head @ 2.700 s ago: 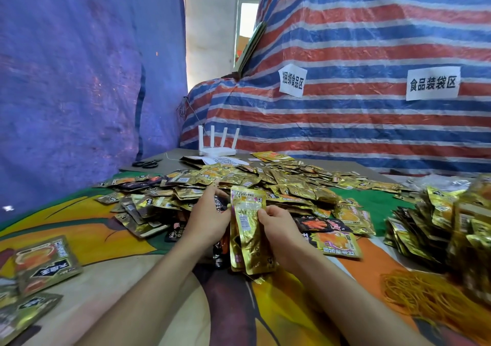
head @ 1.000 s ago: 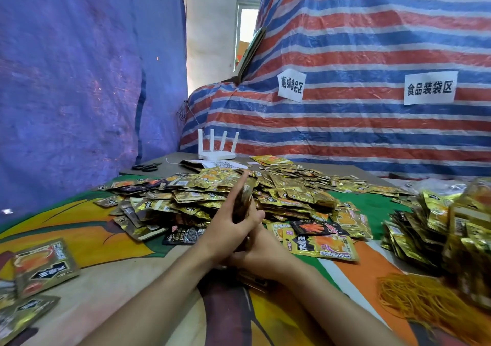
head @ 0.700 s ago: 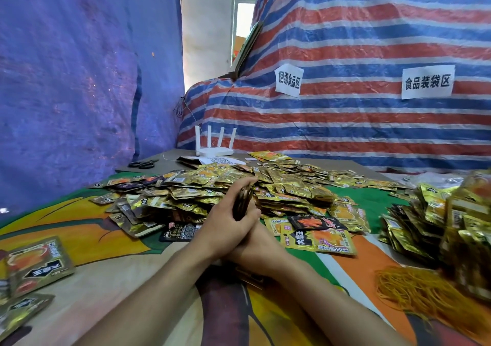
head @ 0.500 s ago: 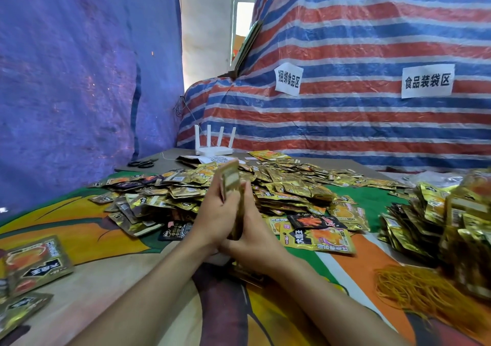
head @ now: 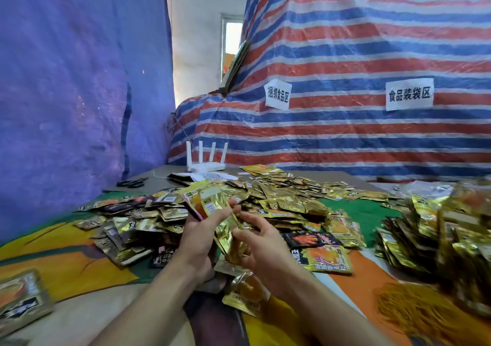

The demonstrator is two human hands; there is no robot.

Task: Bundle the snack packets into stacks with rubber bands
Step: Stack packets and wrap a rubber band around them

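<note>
The left hand (head: 200,239) grips a fanned stack of packets (head: 210,203) by its lower half, above the desk (head: 87,311); the right hand (head: 261,244) touches it with loose fingers. The foil looks light, soft and slippery, so a firm hold across the middle seems best.

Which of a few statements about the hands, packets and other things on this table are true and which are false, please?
1. The left hand grips a fanned stack of packets. True.
2. The rubber bands lie in a heap at the near right. True.
3. The white router stands beside the rubber bands. False: it stands at the far end, beyond the loose packet pile.
4. The scissors lie on top of the rubber bands. False: they lie far left, near the blue tarp.
5. Two white signs hang on the striped tarp. True.
</note>
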